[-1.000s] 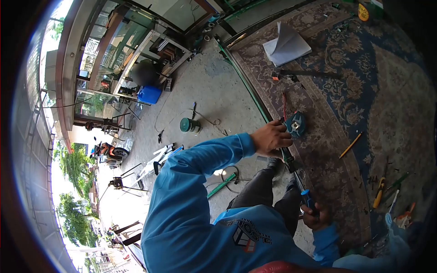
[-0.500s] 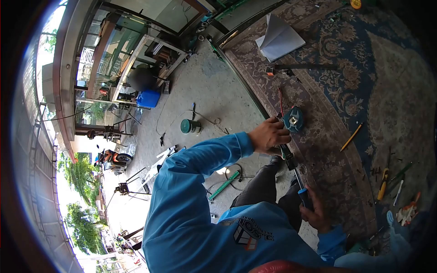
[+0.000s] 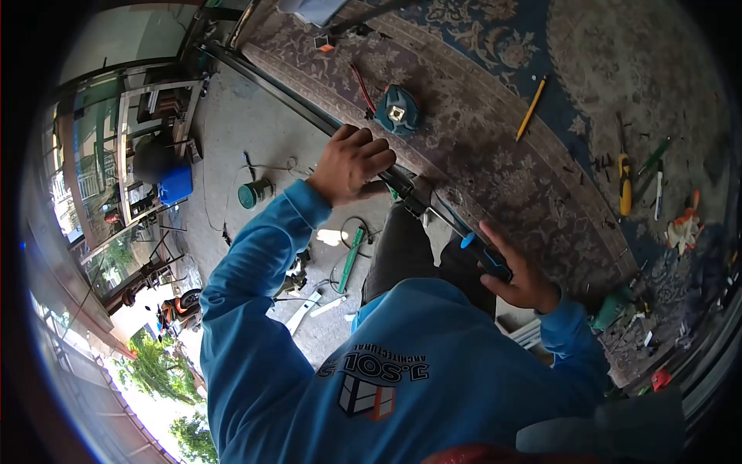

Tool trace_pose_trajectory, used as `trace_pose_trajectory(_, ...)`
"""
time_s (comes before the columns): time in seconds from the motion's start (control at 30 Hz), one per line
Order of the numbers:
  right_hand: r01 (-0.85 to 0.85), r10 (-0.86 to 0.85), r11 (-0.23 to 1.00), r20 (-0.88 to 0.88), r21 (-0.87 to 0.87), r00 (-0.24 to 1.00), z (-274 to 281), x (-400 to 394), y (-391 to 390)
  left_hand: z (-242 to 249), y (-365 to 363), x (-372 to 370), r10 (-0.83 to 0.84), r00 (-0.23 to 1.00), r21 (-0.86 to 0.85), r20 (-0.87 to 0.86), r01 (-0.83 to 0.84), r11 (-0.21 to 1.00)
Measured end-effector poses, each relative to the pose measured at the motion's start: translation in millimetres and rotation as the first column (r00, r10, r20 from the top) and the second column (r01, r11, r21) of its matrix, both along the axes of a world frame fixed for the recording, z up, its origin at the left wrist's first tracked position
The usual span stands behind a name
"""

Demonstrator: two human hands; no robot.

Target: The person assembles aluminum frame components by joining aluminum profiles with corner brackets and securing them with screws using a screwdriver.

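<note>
My left hand (image 3: 355,164) is closed round a long dark metal bar (image 3: 286,108) that slants across the view. In my right hand (image 3: 519,271) lies the blue-and-black handle of a screwdriver (image 3: 485,254), with its index finger stretched along the handle and the thumb beneath. The screwdriver's shaft runs up to a black fitting (image 3: 413,203) at the bar's near end; its tip cannot be made out. Just beyond my left hand, a teal-and-black device (image 3: 396,113) with a pale square centre sits on the patterned carpet (image 3: 495,166).
On the carpet lie a yellow pencil (image 3: 532,108), a yellow-handled screwdriver (image 3: 624,185), a white pen (image 3: 659,192) and several small dark pieces. A green bucket (image 3: 251,193), a green tool (image 3: 352,259) and cables are on the concrete floor. A blue container (image 3: 175,185) stands farther back.
The view has turned and shifted, so the carpet items appear farther left. My right hand's fingers have loosened and straightened along the screwdriver handle. My left hand still grips the bar.
</note>
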State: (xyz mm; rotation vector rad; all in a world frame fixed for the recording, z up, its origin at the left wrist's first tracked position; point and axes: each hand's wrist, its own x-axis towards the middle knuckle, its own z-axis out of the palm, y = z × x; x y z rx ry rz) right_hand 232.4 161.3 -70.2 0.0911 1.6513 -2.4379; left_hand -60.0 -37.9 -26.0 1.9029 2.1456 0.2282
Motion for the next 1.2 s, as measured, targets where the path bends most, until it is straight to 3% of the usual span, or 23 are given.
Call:
trace_pose_trajectory(0.03, 0.116, -0.036, 0.885, -0.181, 0.451, 0.983, 10, -4, 1, 1, 1, -1, 0.002, 1.0, -0.009, 0.0, -0.002, 1.0)
trace_pose_trajectory(0.1, -0.096, 0.29, 0.899, 0.416, -0.427, 0.862, 11, -4, -1, 6, 1, -7, 0.018, 1.0, -0.031, -0.016, -0.018, 0.999)
trace_pose_trajectory(0.23, 0.076, 0.407, 0.652, 0.432, -0.755, 0.805, 4, -3, 5, 6, 2, -7, 0.036, 0.999, -0.046, -0.003, -0.036, 0.998)
trace_pose_trajectory(0.27, 0.086, 0.407, 0.648, 0.44, -0.757, 0.801, 0, -5, 4, 2, 2, -7, 0.034, 0.999, -0.05, 0.008, -0.033, 0.998)
trace_pose_trajectory(0.3, -0.092, 0.135, 0.973, 0.202, -0.21, 0.97, -1, -5, 1, 0, 1, -3, 0.024, 1.0, -0.024, 0.012, -0.023, 0.999)
trace_pose_trajectory(0.4, -0.216, 0.287, 0.95, 0.35, -0.227, 0.892, -11, -2, -4, 0, 5, -8, 0.001, 1.0, 0.015, -0.002, -0.001, 1.0)
trace_pose_trajectory(0.43, -0.038, 0.453, 0.534, 0.247, -0.845, 0.857, -39, 7, -13, 1, 3, -6, 0.004, 1.0, 0.013, 0.003, -0.004, 1.0)
trace_pose_trajectory(0.47, 0.178, 0.498, -0.193, 0.06, -0.965, 0.865, -54, 14, -19, 3, 1, -2, 0.003, 1.0, 0.008, 0.014, -0.004, 1.0)
trace_pose_trajectory(0.5, 0.173, 0.494, -0.191, 0.057, -0.966, 0.867, -33, 1, -8, 4, 2, -3, 0.014, 1.0, -0.008, -0.008, -0.014, 1.0)
trace_pose_trajectory(0.53, 0.027, 0.344, 0.542, 0.251, -0.84, 0.905, -5, -6, 9, 3, 4, -5, 0.021, 0.999, -0.023, -0.026, -0.022, 0.999)
trace_pose_trajectory(0.57, -0.034, 0.104, 0.972, 0.299, -0.231, 0.949, 16, -6, 14, 5, 4, -4, 0.026, 0.999, -0.045, -0.022, -0.027, 0.999)
trace_pose_trajectory(0.63, -0.093, 0.15, 0.976, 0.298, -0.196, 0.943, 12, 1, 1, 1, 2, 0, 0.019, 1.0, -0.027, -0.009, -0.019, 0.999)
trace_pose_trajectory(0.7, 0.077, 0.458, 0.572, 0.395, -0.817, 0.796, -14, 5, -1, 1, 1, -5, 0.029, 0.999, -0.025, -0.038, -0.03, 0.999)
trace_pose_trajectory(0.8, 0.174, 0.514, 0.351, 0.345, -0.92, 0.785, -18, -1, -1, 4, 4, -5, 0.025, 0.999, -0.071, -0.03, -0.027, 0.997)
trace_pose_trajectory(0.83, -0.008, 0.327, 0.785, 0.402, -0.62, 0.855, 8, -3, 10, 1, 4, -4, 0.027, 0.999, -0.04, -0.024, -0.028, 0.999)
trace_pose_trajectory(0.87, 0.005, 0.323, 0.782, 0.412, -0.623, 0.852, 3, -1, 5, 0, 4, -1, 0.021, 1.0, -0.044, -0.011, -0.021, 0.999)
trace_pose_trajectory(0.9, -0.088, 0.136, 0.967, 0.195, -0.238, 0.971, -2, -1, -1, 1, 5, 3, 0.022, 1.0, -0.036, -0.004, -0.022, 0.999)
trace_pose_trajectory(1.0, -0.058, 0.329, 0.844, 0.43, -0.533, 0.841, -11, 1, 5, -2, 10, 2, 0.011, 0.999, 0.035, -0.042, -0.01, 0.999)
trace_pose_trajectory(1.07, 0.195, 0.489, -0.022, 0.16, -0.981, 0.857, -35, 3, -4, 1, 10, 1, 0.017, 0.999, 0.005, -0.029, -0.017, 1.0)
trace_pose_trajectory(1.1, 0.155, 0.467, 0.354, 0.318, -0.922, 0.825, -22, 8, 10, 0, 12, 0, 0.005, 1.0, 0.006, -0.019, -0.005, 1.0)
trace_pose_trajectory(1.13, 0.173, 0.459, 0.349, 0.329, -0.921, 0.825, -17, 10, 6, 0, 12, 2, 0.013, 1.0, 0.003, -0.029, -0.013, 1.0)
trace_pose_trajectory(1.17, 0.013, 0.205, 0.776, 0.272, -0.631, 0.94, -12, 10, -1, 0, 13, 3, 0.021, 0.999, 0.003, -0.044, -0.021, 1.0)
trace_pose_trajectory(1.2, -0.011, 0.019, 0.992, 0.062, -0.122, 0.998, -9, 6, -6, -2, 15, 2, 0.011, 0.999, 0.01, -0.045, -0.011, 1.0)
